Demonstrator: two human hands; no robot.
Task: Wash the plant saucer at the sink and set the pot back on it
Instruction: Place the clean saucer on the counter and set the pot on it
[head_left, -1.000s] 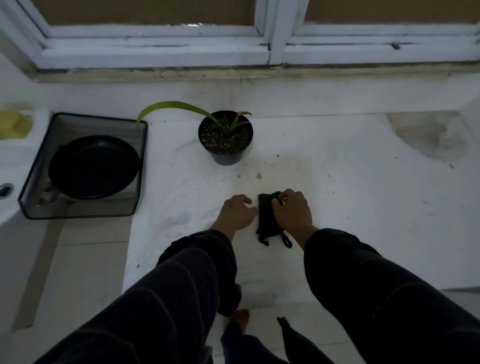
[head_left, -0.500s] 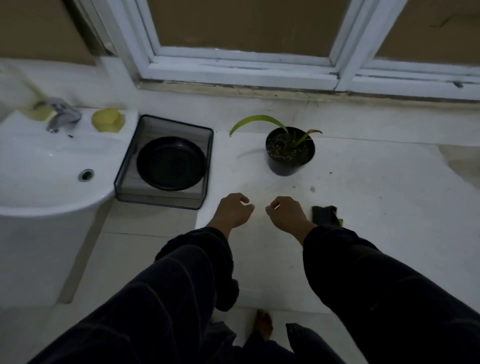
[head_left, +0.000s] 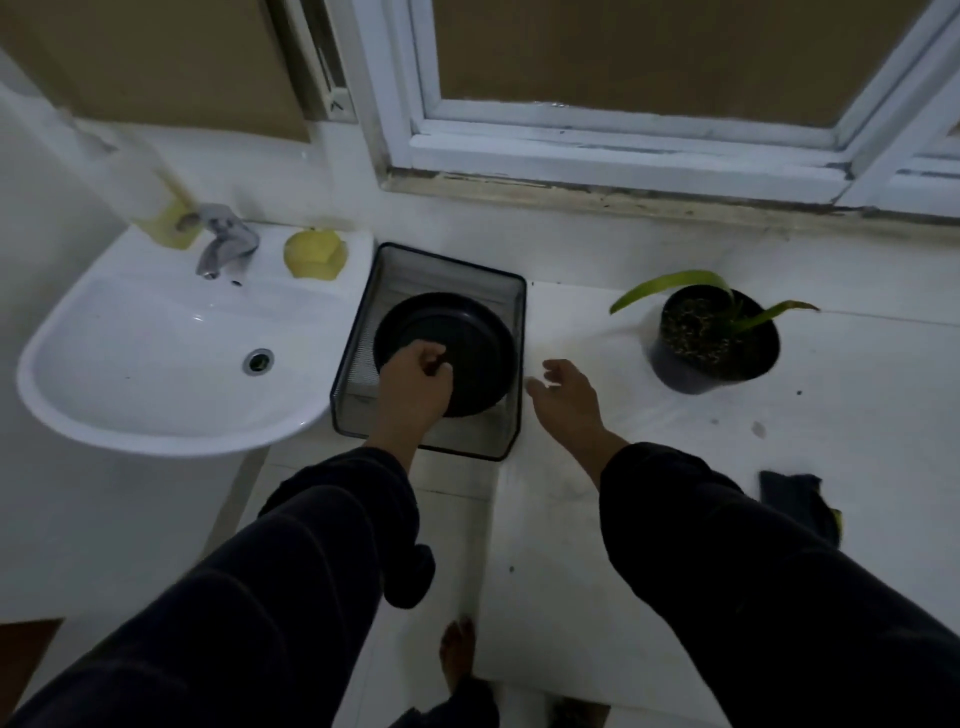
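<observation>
Far left we see the sink (head_left: 156, 364), tap (head_left: 226, 241) at its back edge w/ a yellow sponge (head_left: 314, 253) beside it. Next, a clear bin (head_left: 498, 441) holds the black saucer (head_left: 467, 343); our left hand (head_left: 415, 387) curls onto its near-left rim, gripping it. Right hand (head_left: 563, 397) hovers, fingers relaxed, over the surface's (head_left: 857, 426) left edge. Pot (head_left: 714, 340) stands toward the back, apart from the saucer; dark cloth (head_left: 789, 491) near the front edge.

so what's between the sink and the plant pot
In the head view, a dark mesh bin holding the black saucer sits between the sink and the pot, then bare white counter.
</observation>
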